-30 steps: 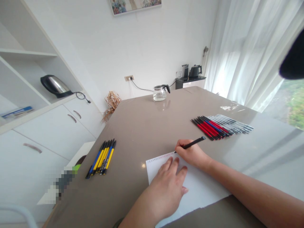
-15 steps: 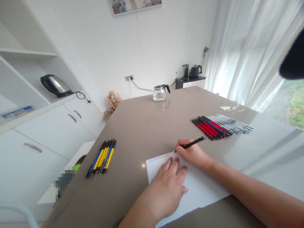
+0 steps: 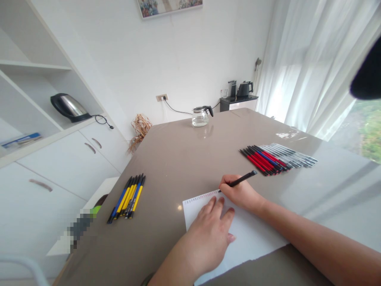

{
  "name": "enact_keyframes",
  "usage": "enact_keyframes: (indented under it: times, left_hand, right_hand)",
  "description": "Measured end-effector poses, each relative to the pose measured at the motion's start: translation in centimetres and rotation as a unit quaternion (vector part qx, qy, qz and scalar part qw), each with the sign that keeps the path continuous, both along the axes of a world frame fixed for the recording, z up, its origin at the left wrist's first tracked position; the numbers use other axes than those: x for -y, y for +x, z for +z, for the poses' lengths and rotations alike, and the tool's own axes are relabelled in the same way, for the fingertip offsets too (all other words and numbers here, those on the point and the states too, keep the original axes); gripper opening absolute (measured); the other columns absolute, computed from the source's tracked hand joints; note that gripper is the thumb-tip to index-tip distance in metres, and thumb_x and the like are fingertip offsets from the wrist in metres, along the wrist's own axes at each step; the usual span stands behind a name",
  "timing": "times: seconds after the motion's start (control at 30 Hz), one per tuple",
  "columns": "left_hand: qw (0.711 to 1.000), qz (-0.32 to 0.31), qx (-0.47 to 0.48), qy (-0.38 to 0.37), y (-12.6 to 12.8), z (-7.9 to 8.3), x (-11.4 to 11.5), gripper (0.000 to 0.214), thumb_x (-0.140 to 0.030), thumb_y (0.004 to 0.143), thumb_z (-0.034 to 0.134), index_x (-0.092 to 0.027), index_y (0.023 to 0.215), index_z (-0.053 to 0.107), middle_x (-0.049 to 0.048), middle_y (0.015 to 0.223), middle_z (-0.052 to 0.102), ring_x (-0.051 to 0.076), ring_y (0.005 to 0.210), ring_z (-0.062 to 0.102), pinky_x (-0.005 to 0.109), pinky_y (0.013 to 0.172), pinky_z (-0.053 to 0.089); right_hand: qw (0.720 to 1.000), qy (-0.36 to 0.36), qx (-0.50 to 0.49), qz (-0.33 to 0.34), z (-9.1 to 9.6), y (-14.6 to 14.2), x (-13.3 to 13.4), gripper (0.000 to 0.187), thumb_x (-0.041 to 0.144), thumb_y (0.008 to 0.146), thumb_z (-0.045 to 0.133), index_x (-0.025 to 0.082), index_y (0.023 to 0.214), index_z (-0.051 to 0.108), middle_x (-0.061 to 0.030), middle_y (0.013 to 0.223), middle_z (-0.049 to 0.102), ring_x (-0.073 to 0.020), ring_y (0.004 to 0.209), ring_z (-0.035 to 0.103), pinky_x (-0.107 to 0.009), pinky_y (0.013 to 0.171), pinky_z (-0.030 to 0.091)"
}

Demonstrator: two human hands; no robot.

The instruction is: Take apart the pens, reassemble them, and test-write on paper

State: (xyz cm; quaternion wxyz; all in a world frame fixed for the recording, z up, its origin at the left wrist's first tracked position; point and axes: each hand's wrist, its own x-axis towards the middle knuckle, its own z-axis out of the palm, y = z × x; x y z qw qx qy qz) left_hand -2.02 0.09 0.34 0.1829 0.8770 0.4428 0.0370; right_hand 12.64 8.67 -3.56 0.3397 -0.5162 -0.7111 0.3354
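My right hand [image 3: 239,192] grips a black pen [image 3: 242,178], its tip at the top edge of a white sheet of paper [image 3: 250,238]. A row of small marks in dark and reddish ink runs along that edge, left of the pen tip. Flat on the paper lies my left hand [image 3: 210,234], fingers spread, holding nothing. Beyond my right hand is a row of pens: red and blue ones [image 3: 262,161] at its left, clear ones [image 3: 290,155] at its right. Several yellow and blue pens [image 3: 127,197] lie in a group on the left.
The brown table [image 3: 166,159] has a glossy top. A glass pot [image 3: 200,117] with a black handle stands at its far end. White cabinets [image 3: 59,171] line the left side, with a kettle [image 3: 70,107] on a shelf. Sheer curtains [image 3: 306,59] hang at the right.
Almost nothing differs. The pen in my right hand has shifted very slightly at the paper's top edge; my left hand rests in the same place.
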Motion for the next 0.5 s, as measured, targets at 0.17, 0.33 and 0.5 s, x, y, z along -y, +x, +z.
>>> enact_keyframes:
  times: [0.17, 0.33, 0.5]
  left_hand:
    - [1.000, -0.001, -0.006, -0.003, 0.02, 0.02, 0.01, 0.045, -0.034, 0.081, 0.039, -0.019, 0.124, 0.033, 0.0103, 0.135, 0.025, 0.026, 0.125, 0.013, 0.041, 0.101, 0.019]
    - [1.000, -0.001, -0.001, -0.001, -0.05, -0.12, 0.05, 0.044, -0.033, 0.082, 0.039, -0.020, 0.123, 0.034, 0.0100, 0.135, 0.025, 0.025, 0.126, 0.012, 0.040, 0.101, 0.018]
    - [1.000, -0.001, -0.004, -0.004, -0.02, -0.01, -0.01, 0.044, -0.033, 0.081, 0.039, -0.019, 0.123, 0.034, 0.0098, 0.135, 0.026, 0.025, 0.125, 0.012, 0.041, 0.101, 0.019]
  right_hand:
    - [1.000, 0.003, 0.001, -0.004, 0.01, 0.06, -0.01, 0.014, 0.019, 0.063, 0.040, 0.017, 0.052, 0.049, 0.0030, 0.049, 0.047, -0.0086, 0.047, 0.040, -0.019, 0.044, 0.032]
    - [1.000, -0.002, -0.008, -0.010, -0.19, 0.03, -0.14, 0.014, 0.019, 0.063, 0.040, 0.016, 0.054, 0.050, 0.0024, 0.051, 0.048, -0.0089, 0.049, 0.041, -0.019, 0.045, 0.033]
    - [1.000, -0.004, -0.005, -0.013, -0.21, -0.03, -0.10, 0.013, 0.019, 0.063, 0.041, 0.017, 0.052, 0.048, 0.0028, 0.049, 0.046, -0.0086, 0.048, 0.039, -0.019, 0.045, 0.033]
